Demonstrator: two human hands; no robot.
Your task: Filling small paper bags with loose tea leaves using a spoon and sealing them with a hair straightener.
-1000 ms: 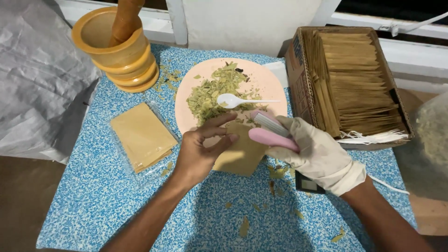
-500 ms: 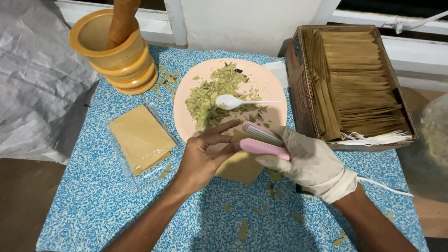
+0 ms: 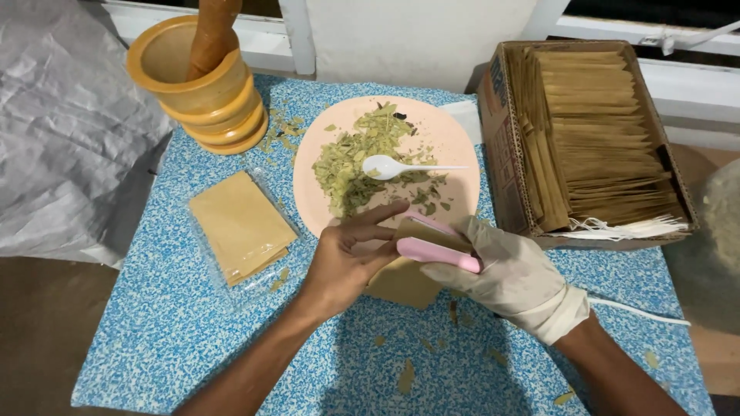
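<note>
Upper left there's a wooden mortar (image 3: 196,77), below it a stack of tan pouches (image 3: 240,223) on the blue worktop (image 3: 154,339). Mid-frame, the bare left hand (image 3: 343,262) pinches a tan pouch (image 3: 405,281), while the gloved right hand (image 3: 512,277) has its grip clenched on a pink sealer (image 3: 435,250) clamped over the pouch's top edge. Box of pouches (image 3: 593,131) far right.

Small home-style packing spot for dried herbs, set by a window sill: blue speckled table (image 3: 177,323), wooden mortar and pestle (image 3: 199,77), pink plate (image 3: 455,146) of crushed dried leaves (image 3: 358,166) with white plastic spoon (image 3: 393,166), cardboard box (image 3: 509,154) full of brown paper sachets (image 3: 601,139), sachet stack (image 3: 240,225) in clear wrap.
</note>
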